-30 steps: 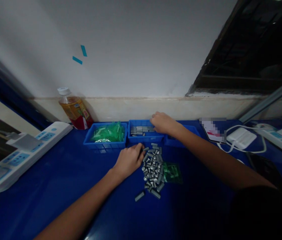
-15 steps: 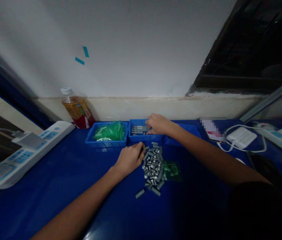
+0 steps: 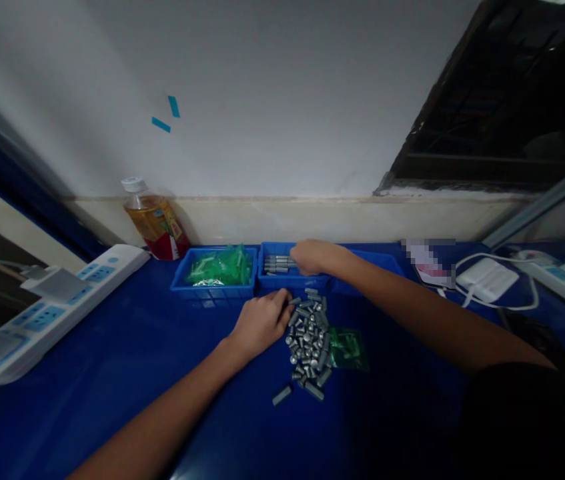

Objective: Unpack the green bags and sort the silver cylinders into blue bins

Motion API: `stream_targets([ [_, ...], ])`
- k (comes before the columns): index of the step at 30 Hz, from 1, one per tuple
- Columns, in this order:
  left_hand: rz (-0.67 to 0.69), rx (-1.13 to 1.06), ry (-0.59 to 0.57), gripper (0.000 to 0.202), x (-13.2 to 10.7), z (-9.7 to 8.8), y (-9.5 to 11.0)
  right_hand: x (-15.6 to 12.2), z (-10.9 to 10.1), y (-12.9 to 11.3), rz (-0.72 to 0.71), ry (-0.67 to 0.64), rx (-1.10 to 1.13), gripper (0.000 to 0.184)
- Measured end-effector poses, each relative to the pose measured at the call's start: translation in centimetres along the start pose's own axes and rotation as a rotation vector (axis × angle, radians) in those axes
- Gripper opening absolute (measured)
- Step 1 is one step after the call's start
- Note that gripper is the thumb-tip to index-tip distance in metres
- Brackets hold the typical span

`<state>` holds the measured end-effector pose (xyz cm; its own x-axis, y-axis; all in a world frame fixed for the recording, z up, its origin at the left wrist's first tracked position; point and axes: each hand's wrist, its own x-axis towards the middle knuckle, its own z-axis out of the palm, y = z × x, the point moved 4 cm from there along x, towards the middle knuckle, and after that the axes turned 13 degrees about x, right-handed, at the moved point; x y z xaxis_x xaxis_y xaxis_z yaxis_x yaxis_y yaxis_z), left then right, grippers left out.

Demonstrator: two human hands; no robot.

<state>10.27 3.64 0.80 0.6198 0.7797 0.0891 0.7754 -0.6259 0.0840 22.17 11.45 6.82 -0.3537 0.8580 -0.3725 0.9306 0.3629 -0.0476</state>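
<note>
Left hand (image 3: 262,323): curled, metal pile (image 3: 307,339) just right; grip unclear.
Right hand (image 3: 316,257): shifted left and lower into blue bin (image 3: 287,281), now at rods (image 3: 277,265); grip hidden.

Both arms are stretched forward, with bare forearms. The left forearm (image 3: 162,415) comes diagonally from the lower left, and its wrist (image 3: 235,345) looks almost straight. The left hand (image 3: 261,322) is turned with its back upward, the fingers bent and kept near together. The right forearm (image 3: 412,310) crosses from the right side toward the middle. The right hand (image 3: 315,257) is farther forward than the left one, its back toward the camera; its fingertips are hidden, so their grip cannot be seen.
</note>
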Motion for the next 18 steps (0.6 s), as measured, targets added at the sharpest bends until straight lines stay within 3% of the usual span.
stream_targets([
  [13,0.012,-0.007,0.0,0.017,-0.02,-0.05,-0.03,-0.75,0.15,0.79,-0.105,0.073,-0.071,0.024],
  [18,0.012,-0.003,0.004,0.017,0.0,-0.05,-0.03,-0.6,0.15,0.82,-0.091,0.141,-0.082,0.033],
])
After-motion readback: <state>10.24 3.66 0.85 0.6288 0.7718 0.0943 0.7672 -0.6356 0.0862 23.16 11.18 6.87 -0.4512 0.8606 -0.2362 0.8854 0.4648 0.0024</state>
